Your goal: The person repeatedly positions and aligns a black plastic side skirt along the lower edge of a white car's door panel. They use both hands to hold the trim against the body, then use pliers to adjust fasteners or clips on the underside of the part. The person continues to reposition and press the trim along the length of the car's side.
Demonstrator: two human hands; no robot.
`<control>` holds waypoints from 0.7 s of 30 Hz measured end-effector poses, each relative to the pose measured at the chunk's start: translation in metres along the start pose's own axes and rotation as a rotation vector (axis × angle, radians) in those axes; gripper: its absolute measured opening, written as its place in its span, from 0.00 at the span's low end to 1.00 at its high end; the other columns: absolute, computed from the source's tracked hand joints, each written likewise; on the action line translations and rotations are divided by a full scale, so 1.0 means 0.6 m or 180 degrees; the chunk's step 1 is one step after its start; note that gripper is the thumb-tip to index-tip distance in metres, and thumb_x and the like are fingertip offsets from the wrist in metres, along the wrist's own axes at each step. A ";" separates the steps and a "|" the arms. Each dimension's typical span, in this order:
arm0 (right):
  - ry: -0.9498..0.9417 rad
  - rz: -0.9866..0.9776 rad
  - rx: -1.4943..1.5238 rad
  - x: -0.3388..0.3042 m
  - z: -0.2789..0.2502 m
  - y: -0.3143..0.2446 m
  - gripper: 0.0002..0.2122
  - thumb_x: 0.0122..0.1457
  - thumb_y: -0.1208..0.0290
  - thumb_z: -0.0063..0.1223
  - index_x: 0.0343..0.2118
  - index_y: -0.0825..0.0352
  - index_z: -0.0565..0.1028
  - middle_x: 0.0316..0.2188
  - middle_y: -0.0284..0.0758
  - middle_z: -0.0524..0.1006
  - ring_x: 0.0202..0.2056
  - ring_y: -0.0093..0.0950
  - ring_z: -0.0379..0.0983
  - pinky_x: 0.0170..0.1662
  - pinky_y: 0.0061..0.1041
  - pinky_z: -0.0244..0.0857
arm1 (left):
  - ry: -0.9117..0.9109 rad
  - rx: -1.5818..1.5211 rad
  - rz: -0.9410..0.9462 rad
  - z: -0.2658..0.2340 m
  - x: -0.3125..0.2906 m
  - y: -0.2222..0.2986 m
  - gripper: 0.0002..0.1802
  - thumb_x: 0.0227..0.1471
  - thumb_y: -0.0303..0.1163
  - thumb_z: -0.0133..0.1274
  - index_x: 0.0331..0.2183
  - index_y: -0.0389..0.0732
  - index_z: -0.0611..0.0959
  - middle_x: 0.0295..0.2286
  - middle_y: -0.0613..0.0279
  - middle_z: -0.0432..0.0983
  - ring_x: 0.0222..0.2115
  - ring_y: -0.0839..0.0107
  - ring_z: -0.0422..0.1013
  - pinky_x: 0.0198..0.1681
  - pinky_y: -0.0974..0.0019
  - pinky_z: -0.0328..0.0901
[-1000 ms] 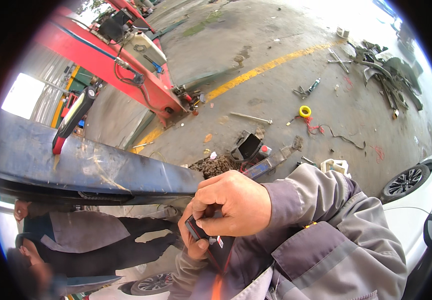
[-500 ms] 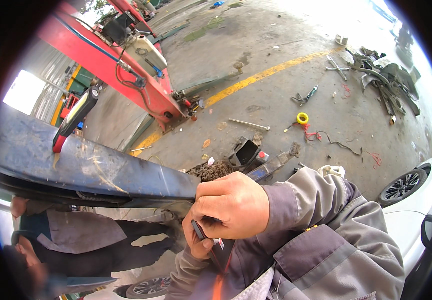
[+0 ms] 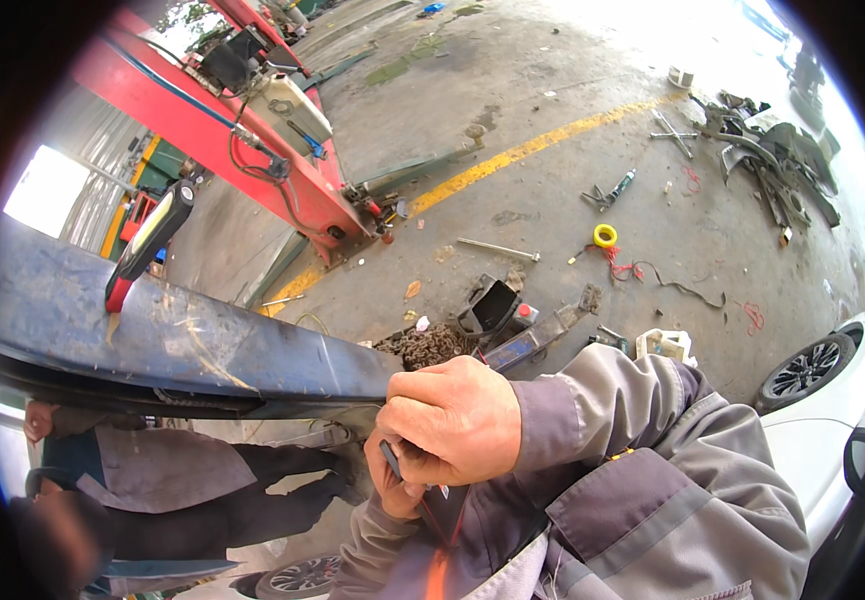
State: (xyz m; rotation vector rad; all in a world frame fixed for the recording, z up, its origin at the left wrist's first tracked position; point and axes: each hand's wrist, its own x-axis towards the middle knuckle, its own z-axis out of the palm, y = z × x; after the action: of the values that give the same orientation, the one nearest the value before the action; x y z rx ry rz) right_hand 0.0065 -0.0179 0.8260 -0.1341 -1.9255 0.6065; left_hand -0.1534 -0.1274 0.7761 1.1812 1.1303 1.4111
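My hands meet close to my chest, beside the end of a blue metal beam (image 3: 283, 355). My right hand (image 3: 458, 415) is closed, its fingers curled in front of my left hand (image 3: 395, 490). Between them shows the edge of a small flat dark piece (image 3: 390, 458); its kind cannot be made out. My left hand, largely covered by the right, pinches this piece from below. What the right fingers hold is hidden. Farther along the beam stands a red and black work light (image 3: 151, 243), tilted, with a pale strip on its face.
A co-worker in dark trousers (image 3: 278, 475) is at the lower left. A red lift post (image 3: 298, 190) rises beyond the beam. On the floor lie a yellow tape roll (image 3: 605, 236), a long metal bar (image 3: 498, 249), a cross wrench (image 3: 673, 135) and black car parts (image 3: 778, 160). A white car (image 3: 823, 430) is right.
My right hand and forearm have shifted slightly left and down, showing more of the white container on the floor. The co-worker at the lower left has moved a little.
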 end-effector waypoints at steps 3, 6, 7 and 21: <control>0.0044 -0.0018 -0.0001 0.000 0.002 0.003 0.08 0.46 0.77 0.59 0.30 0.66 0.73 0.24 0.34 0.67 0.20 0.34 0.69 0.21 0.32 0.65 | -0.0017 0.0057 -0.0032 0.000 0.003 0.002 0.45 0.40 0.59 0.66 0.48 0.33 0.74 0.41 0.63 0.73 0.43 0.75 0.69 0.47 0.69 0.63; 0.0120 -0.0042 0.0050 0.000 0.001 0.007 0.08 0.46 0.77 0.58 0.30 0.66 0.73 0.24 0.34 0.67 0.20 0.34 0.69 0.21 0.32 0.65 | -0.0044 0.0013 -0.0070 0.002 0.007 0.005 0.44 0.40 0.60 0.66 0.48 0.34 0.75 0.41 0.63 0.73 0.42 0.76 0.69 0.47 0.70 0.63; 0.0152 -0.0050 0.0071 0.000 0.001 0.008 0.07 0.47 0.77 0.58 0.30 0.66 0.73 0.24 0.34 0.67 0.20 0.34 0.68 0.21 0.32 0.65 | -0.0065 0.0018 -0.0124 0.003 0.009 0.007 0.44 0.40 0.60 0.66 0.48 0.34 0.75 0.41 0.63 0.73 0.42 0.76 0.69 0.47 0.70 0.63; 0.0207 0.0032 0.0610 -0.013 -0.022 0.012 0.07 0.47 0.81 0.58 0.29 0.67 0.72 0.23 0.36 0.68 0.19 0.37 0.68 0.21 0.33 0.62 | -0.0221 -0.0423 0.0005 0.021 0.032 0.012 0.47 0.41 0.60 0.66 0.50 0.32 0.73 0.43 0.61 0.72 0.44 0.72 0.70 0.50 0.66 0.65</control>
State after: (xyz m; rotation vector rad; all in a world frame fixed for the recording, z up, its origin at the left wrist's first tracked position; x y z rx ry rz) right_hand 0.0199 -0.0098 0.8201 -0.0411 -1.7946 0.7805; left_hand -0.1434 -0.1087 0.7868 1.1280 0.9726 1.4133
